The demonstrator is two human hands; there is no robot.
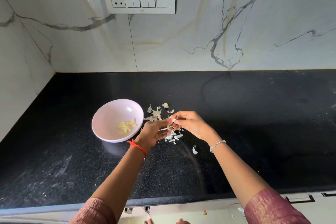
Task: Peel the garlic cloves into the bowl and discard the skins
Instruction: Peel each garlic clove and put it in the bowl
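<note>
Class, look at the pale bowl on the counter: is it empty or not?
Not empty. The bowl stands upright, and a few yellowish peeled garlic cloves lie inside, toward its right; the rest is bare.

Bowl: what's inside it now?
A small heap of peeled yellow cloves lies in the bowl, toward its right side. Nothing else shows inside. Whatever lies beneath the heap is covered.

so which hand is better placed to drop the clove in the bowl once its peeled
Left, probably: both hands pinch the clove, but the left hand is next to the bowl; the right hand is farther off, past the skins.
</note>
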